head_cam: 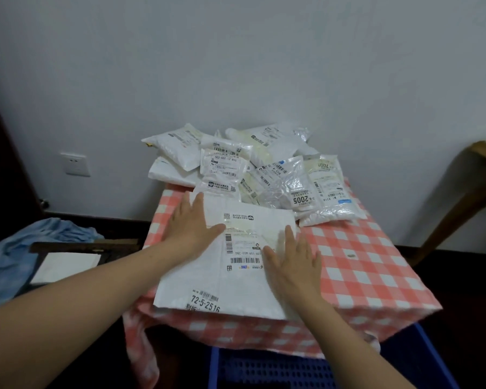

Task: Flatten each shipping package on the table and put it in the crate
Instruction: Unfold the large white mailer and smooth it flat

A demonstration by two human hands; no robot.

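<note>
1. Head view: I am seeing the left hand (pixel 192 224) and the right hand (pixel 292 265) pressing flat on the large white package (pixel 236 279). The fingers are straight and nearly together, and the package is lying at the table's (pixel 371 265) near edge.
2. I am advising slow, even outward sweeps with both palms, then sliding the package down into the blue crate (pixel 264 369) sitting below that edge.

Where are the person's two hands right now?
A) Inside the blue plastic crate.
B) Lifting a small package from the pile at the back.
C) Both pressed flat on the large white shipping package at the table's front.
C: the left hand and the right hand both lie, fingers straight, on the large white plastic shipping package atop the red-and-white checked tablecloth.
</note>
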